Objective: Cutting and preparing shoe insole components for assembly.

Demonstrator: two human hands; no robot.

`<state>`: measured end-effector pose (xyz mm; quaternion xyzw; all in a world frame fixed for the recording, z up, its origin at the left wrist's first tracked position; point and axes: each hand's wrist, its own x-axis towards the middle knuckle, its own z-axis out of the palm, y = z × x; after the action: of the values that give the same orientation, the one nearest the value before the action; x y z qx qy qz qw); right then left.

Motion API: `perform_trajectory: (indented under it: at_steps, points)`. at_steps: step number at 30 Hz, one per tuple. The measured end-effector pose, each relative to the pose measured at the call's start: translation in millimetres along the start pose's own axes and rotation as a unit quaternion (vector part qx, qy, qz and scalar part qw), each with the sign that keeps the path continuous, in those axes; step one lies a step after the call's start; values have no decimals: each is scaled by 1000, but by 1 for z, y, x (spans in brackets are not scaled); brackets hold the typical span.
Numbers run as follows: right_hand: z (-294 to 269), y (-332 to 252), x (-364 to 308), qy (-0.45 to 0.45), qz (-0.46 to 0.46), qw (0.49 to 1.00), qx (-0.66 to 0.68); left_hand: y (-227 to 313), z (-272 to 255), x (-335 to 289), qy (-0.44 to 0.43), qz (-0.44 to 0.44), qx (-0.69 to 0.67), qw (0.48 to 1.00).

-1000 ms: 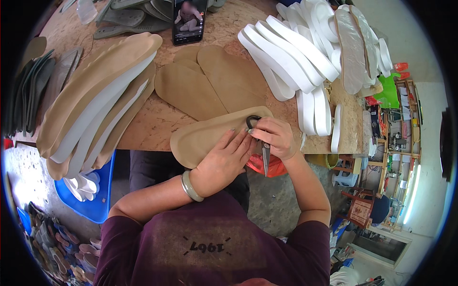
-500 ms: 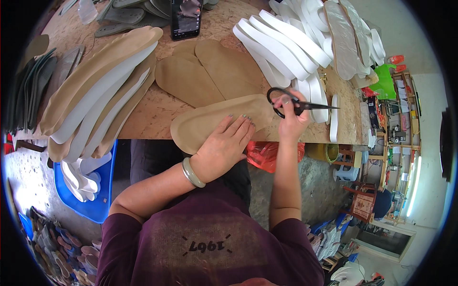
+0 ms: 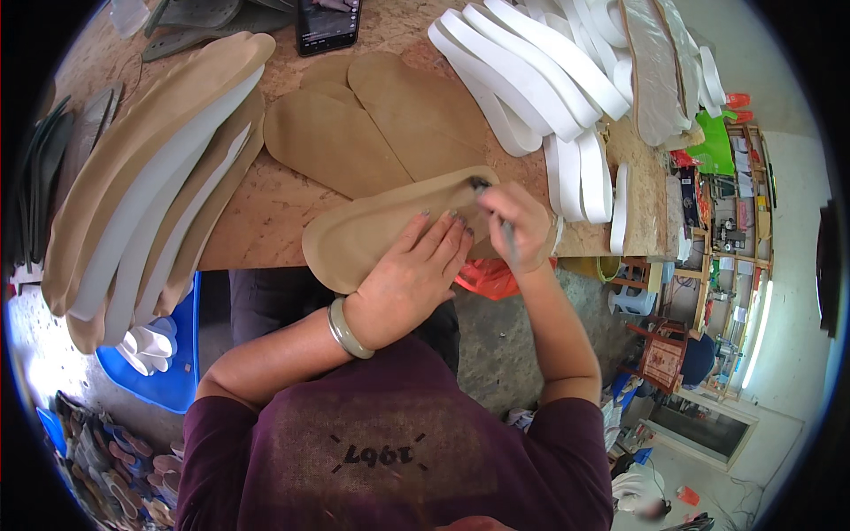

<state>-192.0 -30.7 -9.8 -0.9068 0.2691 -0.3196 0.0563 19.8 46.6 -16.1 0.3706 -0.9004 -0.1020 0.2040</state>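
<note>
A long tan insole (image 3: 372, 234) lies at the near edge of the wooden table (image 3: 266, 208), partly overhanging it. My left hand (image 3: 412, 270) presses flat on its middle, fingers spread; a pale bangle sits on that wrist. My right hand (image 3: 522, 226) is closed around a pair of scissors (image 3: 508, 232) at the insole's right end. The black handle shows above the fingers and the blade points down below them. Whether the blades are cutting the insole is hidden by the hand.
A fan of tan and white insoles (image 3: 150, 177) fills the table's left. Flat tan pieces (image 3: 372, 133) lie behind the insole, white soles (image 3: 531, 71) at back right, a phone (image 3: 328, 22) at the back. A blue bin (image 3: 177, 372) and orange bag (image 3: 487, 279) sit below the edge.
My right hand, which had lifted the scissors out past the insole's right end, has come back down onto that end. My left hand stays pressed on the insole.
</note>
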Motion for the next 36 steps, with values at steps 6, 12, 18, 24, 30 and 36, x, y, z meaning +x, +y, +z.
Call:
perform_trajectory:
  at_steps: [6,12,18,24,30,36]
  points:
    - [11,1,2,347,407,805,256,1,9,2,30,-8,-22,999]
    - [-19,-8,-5,148,281,906,281,1,6,0,49,-8,-41,998]
    - [-11,-8,24,-71,168,966,185,2,7,-2,47,-9,-40,998]
    - [1,-6,-6,91,190,977,11,3,9,2,50,-6,5,999]
    - [-9,-20,3,314,408,823,239,2,11,0,51,2,34,998]
    - [-19,-58,34,281,468,808,220,2,11,1,42,11,87,995]
